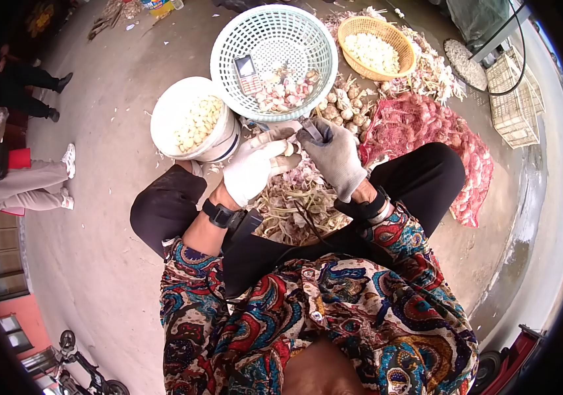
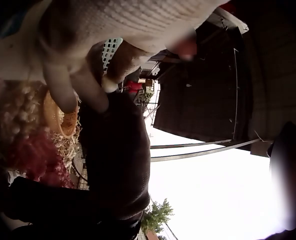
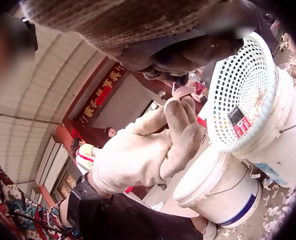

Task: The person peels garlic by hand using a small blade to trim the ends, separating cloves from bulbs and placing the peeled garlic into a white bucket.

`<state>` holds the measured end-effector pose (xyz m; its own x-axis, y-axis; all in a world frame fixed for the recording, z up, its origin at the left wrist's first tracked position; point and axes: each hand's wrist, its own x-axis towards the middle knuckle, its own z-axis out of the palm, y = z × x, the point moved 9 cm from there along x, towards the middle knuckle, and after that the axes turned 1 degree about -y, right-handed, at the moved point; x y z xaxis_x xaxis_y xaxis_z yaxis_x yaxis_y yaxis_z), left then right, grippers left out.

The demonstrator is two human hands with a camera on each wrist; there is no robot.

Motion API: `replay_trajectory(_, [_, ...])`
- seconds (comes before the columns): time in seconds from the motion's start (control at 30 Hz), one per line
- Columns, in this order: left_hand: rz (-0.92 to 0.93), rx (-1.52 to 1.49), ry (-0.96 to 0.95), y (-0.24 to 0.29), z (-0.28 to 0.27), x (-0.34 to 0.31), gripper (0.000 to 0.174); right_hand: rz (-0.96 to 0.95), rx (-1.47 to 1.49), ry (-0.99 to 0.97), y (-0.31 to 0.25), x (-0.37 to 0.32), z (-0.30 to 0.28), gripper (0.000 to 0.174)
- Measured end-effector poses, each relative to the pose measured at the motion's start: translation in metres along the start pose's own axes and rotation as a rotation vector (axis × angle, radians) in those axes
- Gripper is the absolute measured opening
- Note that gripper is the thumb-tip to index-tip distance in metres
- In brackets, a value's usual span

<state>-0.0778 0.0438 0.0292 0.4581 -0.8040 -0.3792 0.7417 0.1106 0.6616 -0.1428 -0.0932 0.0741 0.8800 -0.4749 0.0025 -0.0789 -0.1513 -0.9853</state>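
Observation:
In the head view the white-gloved left hand pinches a pale garlic clove; the clove also shows between fingers in the left wrist view. Close by on the right, the grey-gloved right hand has curled fingers round a small dark object, its exact shape unclear. From the right wrist, the left hand shows bent fingers beneath a pinkish-white piece, with the right hand above. Garlic skins and stalks lie between the legs under both hands.
Beyond the hands stands a pale green basket holding a phone and pinkish cloves. At its left is a white bucket of peeled cloves. Right are a yellow basket, whole bulbs and a red net sack. People stand far left.

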Motion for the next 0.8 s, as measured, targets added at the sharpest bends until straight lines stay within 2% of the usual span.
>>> replay_trajectory(0.03, [-0.031,-0.114,-0.065,-0.004,0.0,0.001,0.027,0.017,-0.038,-0.006,0.003,-0.003,-0.002,0.017])
replay_trajectory(0.17, [0.015,-0.193,-0.004,-0.001,-0.01,-0.002,0.028,0.085,-0.098,-0.036,-0.008,-0.007,-0.005,0.021])
replay_trajectory(0.23, [0.015,-0.213,-0.148,-0.006,-0.018,0.008,0.029,0.137,-0.106,-0.047,-0.003,-0.006,-0.005,0.022])
replay_trajectory(0.27, [0.015,-0.213,-0.149,-0.004,-0.012,0.006,0.029,0.177,-0.06,-0.092,0.0,-0.005,-0.002,0.022])
replay_trajectory(0.33, [0.079,0.107,-0.019,0.006,-0.012,0.0,0.03,0.217,-0.014,-0.137,0.006,-0.004,0.003,0.023])
replay_trajectory(0.4, [0.102,0.171,0.039,0.011,0.0,-0.006,0.03,0.089,-0.098,-0.185,0.001,-0.003,0.009,0.025])
replay_trajectory(0.43, [0.126,0.235,0.096,0.014,0.0,-0.008,0.03,0.126,-0.15,-0.198,0.005,-0.003,0.01,0.026])
replay_trajectory(0.57, [0.171,0.361,0.095,0.022,-0.003,-0.007,0.03,0.182,-0.11,-0.251,0.01,-0.004,0.009,0.025])
replay_trajectory(0.63, [0.181,0.395,0.057,0.027,0.0,-0.007,0.031,0.189,0.087,-0.278,0.02,-0.004,0.016,0.024])
replay_trajectory(0.67, [0.183,0.394,0.058,0.028,0.001,-0.008,0.031,0.188,0.086,-0.28,0.018,-0.004,0.016,0.024])
replay_trajectory(0.77, [0.229,0.378,-0.002,0.031,0.011,-0.009,0.031,0.49,0.495,-0.258,0.032,-0.013,0.023,0.019])
replay_trajectory(0.8, [0.247,0.358,-0.026,0.033,0.014,-0.009,0.031,0.491,0.495,-0.258,0.032,-0.013,0.025,0.019])
